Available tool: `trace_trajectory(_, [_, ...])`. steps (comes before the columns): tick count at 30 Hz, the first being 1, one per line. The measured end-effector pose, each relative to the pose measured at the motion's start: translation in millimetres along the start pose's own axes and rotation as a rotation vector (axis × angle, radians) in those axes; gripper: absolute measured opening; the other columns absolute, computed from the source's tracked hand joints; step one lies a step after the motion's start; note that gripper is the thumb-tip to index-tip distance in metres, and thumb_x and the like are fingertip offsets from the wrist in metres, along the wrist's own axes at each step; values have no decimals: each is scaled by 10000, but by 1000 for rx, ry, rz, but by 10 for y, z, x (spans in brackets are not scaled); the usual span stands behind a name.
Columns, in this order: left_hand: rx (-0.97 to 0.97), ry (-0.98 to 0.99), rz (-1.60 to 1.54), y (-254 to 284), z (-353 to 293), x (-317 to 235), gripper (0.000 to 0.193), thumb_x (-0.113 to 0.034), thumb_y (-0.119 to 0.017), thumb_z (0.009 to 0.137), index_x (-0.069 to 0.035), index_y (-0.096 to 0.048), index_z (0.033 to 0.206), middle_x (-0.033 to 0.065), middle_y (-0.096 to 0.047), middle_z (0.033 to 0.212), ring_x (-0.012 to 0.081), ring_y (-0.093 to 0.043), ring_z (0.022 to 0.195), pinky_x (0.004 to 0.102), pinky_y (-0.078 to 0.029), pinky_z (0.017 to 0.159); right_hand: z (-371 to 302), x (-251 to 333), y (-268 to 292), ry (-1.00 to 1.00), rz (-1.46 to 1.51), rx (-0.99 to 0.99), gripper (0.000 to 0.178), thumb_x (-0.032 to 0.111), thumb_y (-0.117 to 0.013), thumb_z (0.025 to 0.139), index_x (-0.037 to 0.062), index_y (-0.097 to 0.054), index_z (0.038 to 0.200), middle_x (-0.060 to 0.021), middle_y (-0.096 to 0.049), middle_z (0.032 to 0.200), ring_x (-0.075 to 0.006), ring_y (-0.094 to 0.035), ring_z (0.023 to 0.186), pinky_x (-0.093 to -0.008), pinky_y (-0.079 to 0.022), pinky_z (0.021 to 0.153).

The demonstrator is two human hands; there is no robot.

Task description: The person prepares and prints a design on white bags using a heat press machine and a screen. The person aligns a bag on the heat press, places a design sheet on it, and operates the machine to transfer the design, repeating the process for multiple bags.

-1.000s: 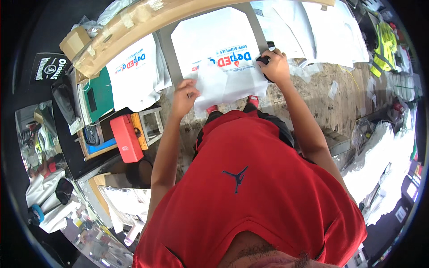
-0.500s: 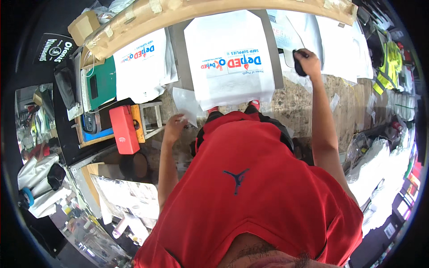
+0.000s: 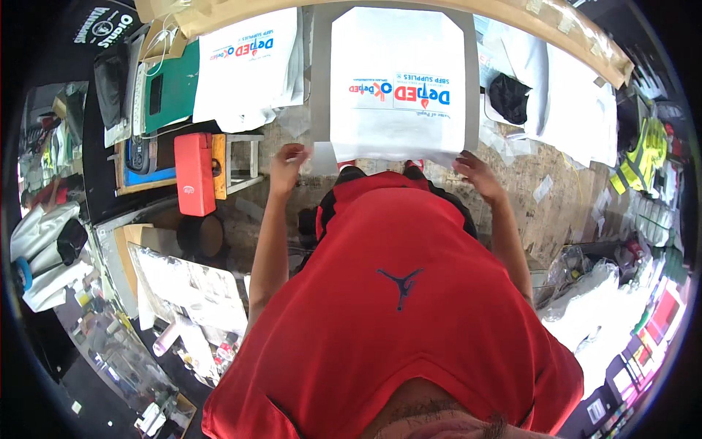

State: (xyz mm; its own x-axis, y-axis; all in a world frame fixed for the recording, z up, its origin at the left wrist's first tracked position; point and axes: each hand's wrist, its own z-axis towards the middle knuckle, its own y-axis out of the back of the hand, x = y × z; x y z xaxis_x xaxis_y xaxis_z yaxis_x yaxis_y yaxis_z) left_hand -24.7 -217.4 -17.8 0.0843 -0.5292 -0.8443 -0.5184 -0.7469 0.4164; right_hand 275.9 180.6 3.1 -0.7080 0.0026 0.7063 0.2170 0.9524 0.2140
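Note:
A white printed sheet or bag (image 3: 398,55) with red and blue lettering lies flat on a grey board (image 3: 321,80) in front of me. My left hand (image 3: 287,167) is at its near left corner, fingertips pinched on the edge of a thin translucent sheet (image 3: 322,156). At the near right corner is my right hand (image 3: 479,178), its fingers parted and nothing visible in them. A crumpled black cloth (image 3: 509,99) rests on the surface to the right of the board.
More printed white pieces (image 3: 241,80) lie stacked on the left. Plain white ones (image 3: 574,110) lie on the right. A long brown cardboard strip (image 3: 409,6) crosses the far side. A red box (image 3: 194,174) sits left, near a wooden stool (image 3: 241,162).
My right hand has let go of the black cloth and come back to the near right corner. My left hand has moved slightly forward with the translucent sheet.

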Motion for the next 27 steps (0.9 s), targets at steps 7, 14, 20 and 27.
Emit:
trace_trajectory(7, [285, 106, -311, -395, -112, -399, 231, -233, -773, 907, -13, -757, 975, 53, -732, 889, 109, -649, 843, 282, -507, 794, 106, 56, -280, -103, 274, 6, 409, 324, -721, 925, 5, -676, 1177, -24, -701, 958, -112, -613, 809, -259, -471, 720])
trace_trajectory(14, [-135, -180, -216, 835, 383, -1116, 140, -115, -741, 923, -65, -701, 798, -67, -641, 741, 17, -493, 651, 195, -392, 614, 349, 1160, -1281, 109, 397, 166, 382, 191, -718, 916, 45, -622, 1256, -7, -657, 889, -87, -558, 678, -262, -450, 570])
trace_trajectory(20, [30, -215, -837, 1864, 669, -1119, 355, -245, -630, 995, 29, -580, 1215, 139, -719, 973, 199, -709, 938, 324, -561, 852, 1136, 2441, -2398, 379, 293, 132, 403, 184, -708, 916, 27, -584, 1265, -57, -664, 971, -125, -606, 728, -301, -490, 542])
trace_trajectory(27, [-320, 39, -417, 2140, 863, -103, 220, -123, -692, 944, 45, -661, 1083, 62, -665, 731, 133, -626, 590, 265, -510, 553, 1948, 3080, -3013, 336, 4, -14, 419, 186, -725, 902, 16, -615, 1268, -148, -702, 1094, -184, -687, 730, -334, -558, 575])
